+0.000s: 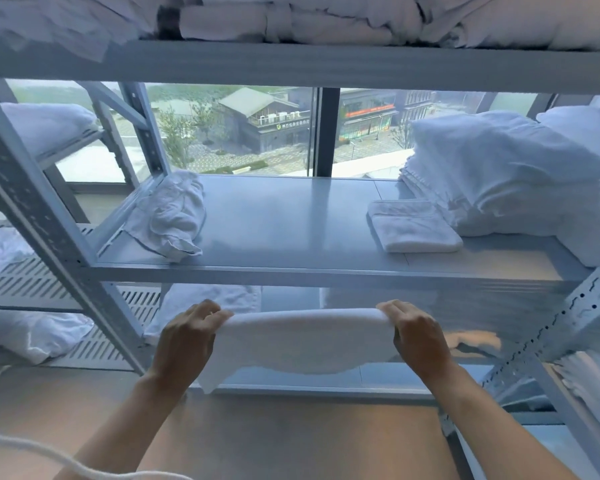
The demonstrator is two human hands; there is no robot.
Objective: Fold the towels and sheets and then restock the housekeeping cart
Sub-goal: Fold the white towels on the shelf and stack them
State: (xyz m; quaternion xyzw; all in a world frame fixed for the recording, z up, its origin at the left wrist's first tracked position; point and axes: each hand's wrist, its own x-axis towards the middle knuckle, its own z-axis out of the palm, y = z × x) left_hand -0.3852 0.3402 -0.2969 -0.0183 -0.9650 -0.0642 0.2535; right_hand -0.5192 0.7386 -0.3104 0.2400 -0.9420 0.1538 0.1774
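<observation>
A white towel [298, 344] hangs doubled over in front of me, below the front edge of the middle shelf [284, 230]. My left hand [184, 341] pinches its upper left corner and my right hand [416, 337] pinches its upper right corner, stretching the fold line between them. On the shelf, a crumpled white towel [174, 216] lies at the left. A neatly folded white towel [413, 226] lies at the right, beside a stack of white linen and pillows [506, 174].
Grey metal shelving surrounds me, with uprights [42, 216] at left and a perforated post [568, 313] at right. The top shelf [291, 64] carries folded linen. More white linen [32, 330] lies on lower racks at left. A window [243, 129] is behind. A white cord [32, 452] crosses bottom left.
</observation>
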